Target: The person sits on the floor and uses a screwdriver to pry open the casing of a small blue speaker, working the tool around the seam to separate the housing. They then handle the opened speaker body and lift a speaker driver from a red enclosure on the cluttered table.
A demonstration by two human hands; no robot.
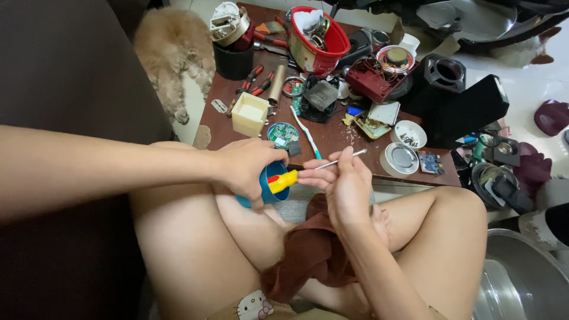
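L hand (246,169) is wrapped around a small blue cup-shaped housing (269,185), fingers closed over its top and side, holding it tilted just above the lap at approx. centre of frame. R hand (349,186) is at 3 o'clock from the housing, fingers pinched shut on a screwdriver (308,172): yellow handle w/ red end toward the housing, thin metal shaft running out toward 2 o'clock past the fingertips. Handle end sits at the housing's open mouth, touching or nearly so; can't tell which.

Step in hand, as I read it: working on or in the blue housing w/ the driver, both hands braced close together. The driver looks held by its shaft, handle end leading, so it may be getting turned round in the grip or used as a pusher; not clear. Next move calls for steadying the housing w/ L hand and lining the tool square to the opening, w/ small controlled force so it doesn't slip toward the leg.

Around them: brown cloth (311,252) on the lap at 6 o'clock from the hands. Low brown table (216,133) at 12 o'clock, crowded: round green circuit board (283,135) just beyond L hand, white-and-teal toothbrush (305,131) beside it, cream square box (249,114) at 11, red bucket (320,37) of parts further back, white bowl (410,133) of small bits at 2, red pliers (256,80). Black speaker box (459,98) at 2 o'clock. Fluffy tan dog (172,56) lies on the floor at 10–11 o'clock, well apart from the hands.
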